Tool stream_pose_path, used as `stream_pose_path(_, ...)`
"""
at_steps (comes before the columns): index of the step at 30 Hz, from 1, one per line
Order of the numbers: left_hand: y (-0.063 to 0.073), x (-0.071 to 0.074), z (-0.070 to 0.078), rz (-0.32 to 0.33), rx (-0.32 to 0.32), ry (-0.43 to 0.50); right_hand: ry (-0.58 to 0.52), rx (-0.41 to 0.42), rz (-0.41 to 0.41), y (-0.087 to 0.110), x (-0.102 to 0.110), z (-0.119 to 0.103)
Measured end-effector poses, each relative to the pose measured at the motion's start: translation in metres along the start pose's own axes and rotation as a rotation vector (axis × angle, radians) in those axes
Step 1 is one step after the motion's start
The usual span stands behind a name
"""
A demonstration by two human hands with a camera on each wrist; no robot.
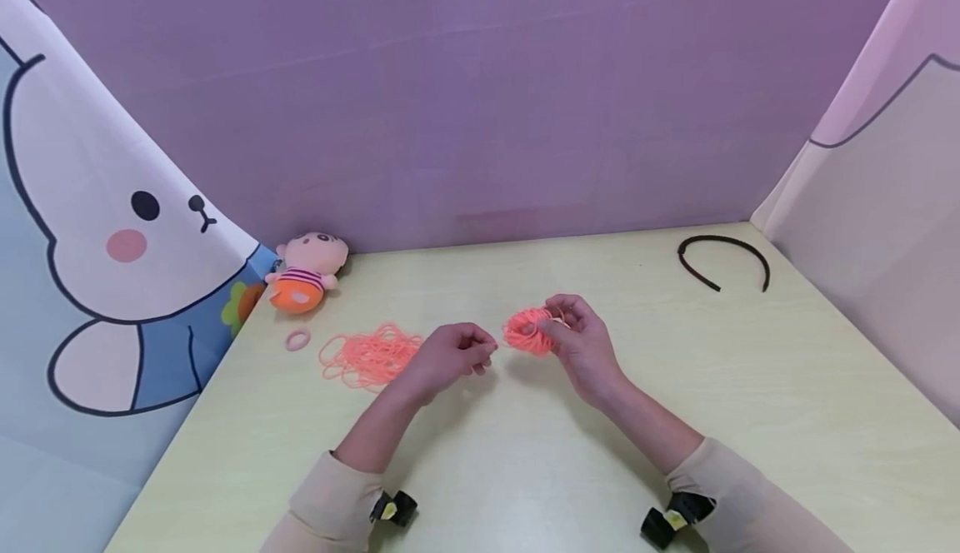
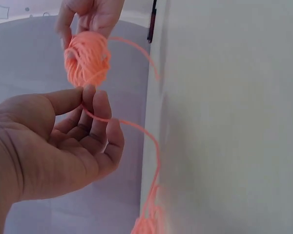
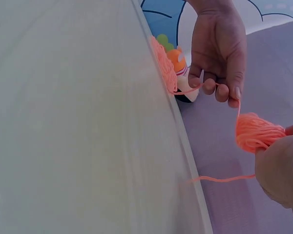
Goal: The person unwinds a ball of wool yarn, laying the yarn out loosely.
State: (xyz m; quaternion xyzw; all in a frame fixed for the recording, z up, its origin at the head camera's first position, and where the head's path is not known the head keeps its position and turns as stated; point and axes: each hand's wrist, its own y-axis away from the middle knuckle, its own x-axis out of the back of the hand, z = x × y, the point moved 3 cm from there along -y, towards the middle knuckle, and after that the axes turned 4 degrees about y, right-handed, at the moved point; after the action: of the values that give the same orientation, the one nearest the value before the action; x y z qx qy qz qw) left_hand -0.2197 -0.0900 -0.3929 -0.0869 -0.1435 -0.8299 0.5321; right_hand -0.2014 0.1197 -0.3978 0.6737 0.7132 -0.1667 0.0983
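Note:
My right hand [image 1: 588,353] holds a small wound ball of coral yarn [image 1: 527,331] above the table. Between thumb and index finger, my left hand [image 1: 450,357] pinches a strand of the same yarn [image 2: 132,124], just left of the ball. From those fingertips the strand runs down to a loose coral yarn pile [image 1: 371,357] lying on the table behind the left wrist. In the right wrist view a short stretch of yarn spans from the left fingertips to the ball [image 3: 256,132]. A free tail of yarn [image 3: 224,180] hangs from the ball on the right hand's side.
At the back left sits a plush doll [image 1: 307,274] in orange shorts, with a small pink ring [image 1: 297,339] in front of it. A dark, open-ended hoop like a headband [image 1: 723,241] lies at the back right. A purple cloth backdrop [image 1: 480,103] rises behind the table [image 1: 675,386].

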Motion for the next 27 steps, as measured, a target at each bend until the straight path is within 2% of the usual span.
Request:
stream_pose_path(4, 0.000, 0.012, 0.001, 0.086, 0.003, 0.019, -0.003, -0.003, -0.003, 0.000, 0.000, 0.000)
stream_pose_path(9, 0.000, 0.024, 0.004, 0.156, -0.007, 0.060, -0.012, -0.006, -0.004, 0.000, 0.000, 0.000)
stream_pose_path(19, 0.004, 0.045, 0.012, 0.211, -0.055, 0.115, -0.015, -0.007, -0.002, -0.001, 0.001, 0.001)
stream_pose_path(27, 0.007, 0.062, 0.016, 0.275, -0.032, 0.147, -0.006, -0.005, 0.005, -0.001, 0.002, 0.002)
